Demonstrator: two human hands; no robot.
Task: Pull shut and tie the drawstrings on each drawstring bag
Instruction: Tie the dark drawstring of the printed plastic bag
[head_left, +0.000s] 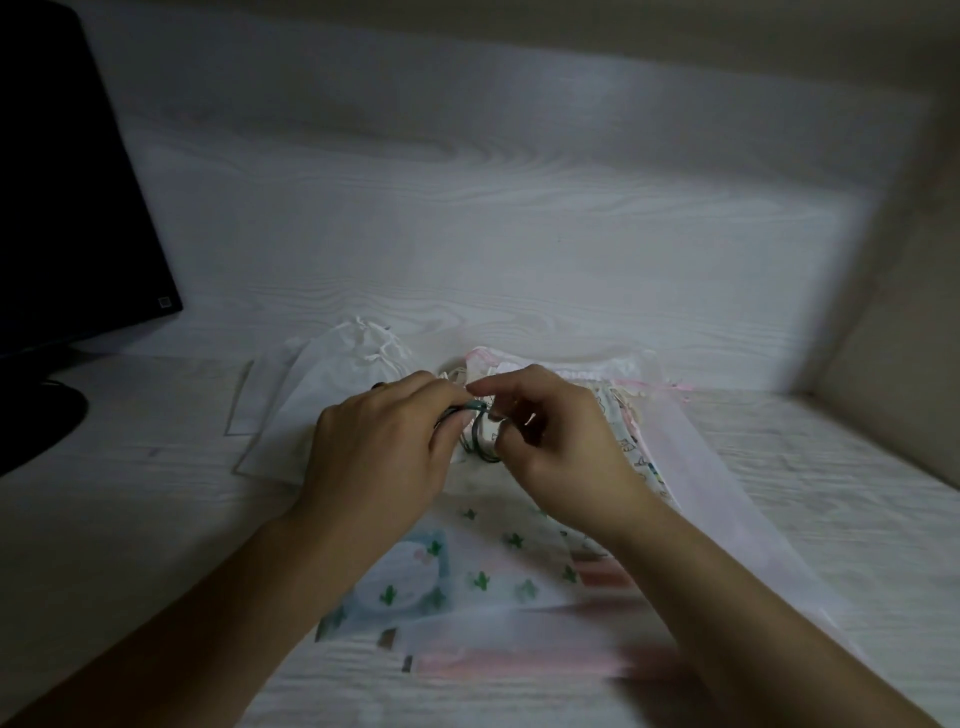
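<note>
A translucent bag printed with green cacti (488, 566) lies flat in front of me, its gathered mouth hidden under my hands. My left hand (379, 447) pinches its dark green drawstring (480, 447) between thumb and fingers. My right hand (550, 441) grips the same cord from the other side, and loops of it show between the two hands. A plain white bag (322, 395) with a white cord knotted at its top lies behind my left hand. Behind my right hand sit a pink-corded translucent bag (701, 441) and a small patterned bag (634, 441).
Everything rests on a white wood-grain desk (130, 519) with a matching back panel. A black monitor (62, 208) and its round base (36, 421) stand at the left. A beige side wall (904, 312) closes the right.
</note>
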